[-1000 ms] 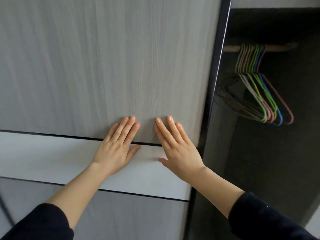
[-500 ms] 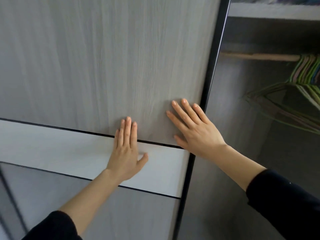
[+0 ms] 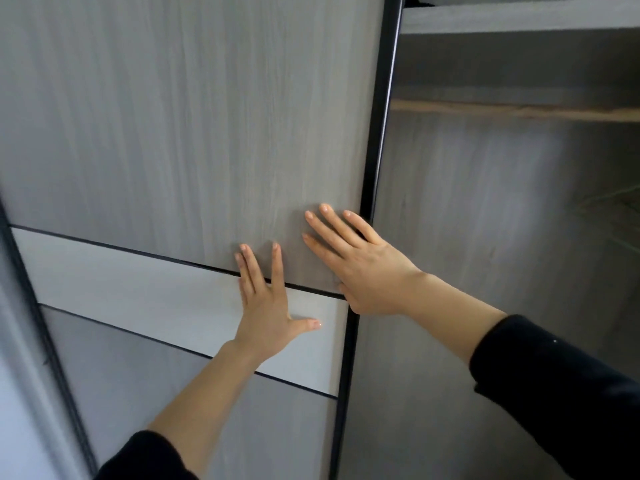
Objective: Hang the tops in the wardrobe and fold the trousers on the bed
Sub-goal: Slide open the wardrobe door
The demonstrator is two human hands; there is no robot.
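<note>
A grey wood-grain sliding wardrobe door (image 3: 180, 133) with a pale band across it fills the left and middle of the view. My left hand (image 3: 266, 299) presses flat on the door, fingers straight, across the dark seam above the pale band. My right hand (image 3: 360, 261) lies flat on the door beside its black right edge (image 3: 375, 168), fingers spread. To the right the wardrobe stands open, showing a wooden hanging rail (image 3: 519, 110). A faint edge of hangers (image 3: 620, 199) shows at the far right. No tops or trousers are in view.
A shelf (image 3: 519, 17) runs above the rail inside the wardrobe. The grey back wall (image 3: 485, 237) of the open compartment lies behind. A second dark door frame (image 3: 38, 323) runs down the left side.
The door has slid left with both hands flat on it, opening more of the wardrobe. The coloured hangers have moved to the far right edge of view.
</note>
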